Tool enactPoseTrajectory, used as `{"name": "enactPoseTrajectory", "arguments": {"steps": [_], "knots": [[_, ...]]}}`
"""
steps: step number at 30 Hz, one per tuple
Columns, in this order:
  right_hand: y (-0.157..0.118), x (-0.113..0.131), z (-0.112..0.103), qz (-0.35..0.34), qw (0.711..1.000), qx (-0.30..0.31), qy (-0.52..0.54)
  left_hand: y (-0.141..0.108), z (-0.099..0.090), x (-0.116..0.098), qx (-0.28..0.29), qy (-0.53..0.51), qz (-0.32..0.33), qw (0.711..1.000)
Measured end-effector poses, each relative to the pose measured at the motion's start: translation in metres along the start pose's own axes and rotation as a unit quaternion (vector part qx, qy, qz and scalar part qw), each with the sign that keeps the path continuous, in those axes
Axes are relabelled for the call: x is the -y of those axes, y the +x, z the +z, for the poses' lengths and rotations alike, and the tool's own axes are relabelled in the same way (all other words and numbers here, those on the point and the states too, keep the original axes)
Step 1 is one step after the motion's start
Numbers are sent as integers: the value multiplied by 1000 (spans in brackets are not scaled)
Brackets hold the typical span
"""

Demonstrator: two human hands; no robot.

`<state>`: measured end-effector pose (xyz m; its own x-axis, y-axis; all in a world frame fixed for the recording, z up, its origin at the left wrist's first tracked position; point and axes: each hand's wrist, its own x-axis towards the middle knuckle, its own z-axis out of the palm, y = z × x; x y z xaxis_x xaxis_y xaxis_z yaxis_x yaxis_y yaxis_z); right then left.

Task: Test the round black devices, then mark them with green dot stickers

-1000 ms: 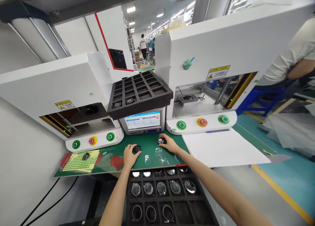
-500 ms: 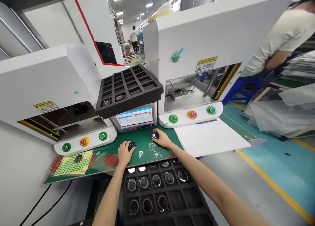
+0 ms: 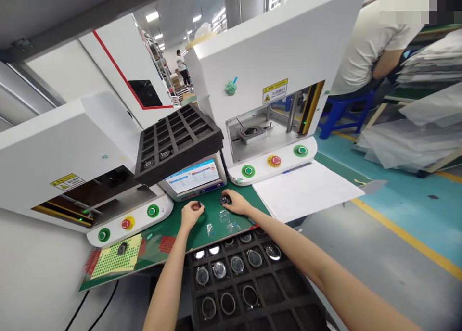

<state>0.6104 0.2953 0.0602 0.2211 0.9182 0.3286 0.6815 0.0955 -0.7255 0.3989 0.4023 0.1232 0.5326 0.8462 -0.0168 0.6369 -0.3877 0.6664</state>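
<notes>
My right hand (image 3: pixel 236 203) is closed on the edge of a round black watch case (image 3: pixel 224 200), whose pale-marked face points up just above or on the green mat (image 3: pixel 212 214). To its left, my left hand (image 3: pixel 192 215) pinches a second dark watch case (image 3: pixel 199 205); it is seen nearly edge-on and partly covered by the fingers. Clear plastic film pieces (image 3: pixel 226 217) lie on the mat near my right wrist. Below my forearms, a black foam tray (image 3: pixel 269 290) holds several round watch parts (image 3: pixel 219 270) in its compartments.
White press machines with green and red buttons stand at left (image 3: pixel 130 222) and right (image 3: pixel 274 161). Between them, a stacked foam tray (image 3: pixel 180 148) overhangs a monitor (image 3: pixel 195 177). White paper (image 3: pixel 306 189) lies at right, a yellow dotted sheet (image 3: pixel 117 256) at left. A seated person (image 3: pixel 368 47) is nearby.
My left hand has shifted right and up, and its watch case has turned from face-up to nearly edge-on. The face of the right watch case looks dimmer. The camera view has tilted.
</notes>
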Motion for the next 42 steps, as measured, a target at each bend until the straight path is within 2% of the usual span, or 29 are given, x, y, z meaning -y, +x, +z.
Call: {"name": "enactPoseTrajectory", "arguments": {"steps": [3, 6, 10, 14, 22, 30, 34, 36, 38, 40, 42], "knots": [[0, -2, 1, 6, 1000, 1, 3, 3, 22, 3, -26, -65, 7, 998], [0, -2, -1, 5, 1000, 7, 2, 3, 35, 8, -44, -89, 25, 995], [0, -2, -2, 3, 1000, 10, -3, 0, 34, 15, -63, -72, 56, 994], [-1, -3, 0, 8, 1000, 13, 0, -3, 33, 20, -76, -14, 85, 993], [1, -1, -1, 17, 999, 38, -10, -12, 38, 18, -104, 74, 149, 981], [10, 14, -10, 7, 995, 86, -49, -18, 38, 18, -135, 108, 181, 968], [16, 31, -22, -11, 993, 90, -74, -19, 39, 19, -150, 113, 189, 964], [5, 47, -23, -31, 992, 83, -86, -20, 40, 19, -160, 113, 192, 962], [-22, 66, -16, -60, 990, 82, -96, -21, 41, 21, -172, 115, 195, 959], [-64, 83, 2, -89, 985, 102, -106, -22, 41, 23, -185, 117, 196, 956], [-111, 94, 27, -118, 975, 150, -118, -22, 40, 25, -199, 119, 196, 953]]}}
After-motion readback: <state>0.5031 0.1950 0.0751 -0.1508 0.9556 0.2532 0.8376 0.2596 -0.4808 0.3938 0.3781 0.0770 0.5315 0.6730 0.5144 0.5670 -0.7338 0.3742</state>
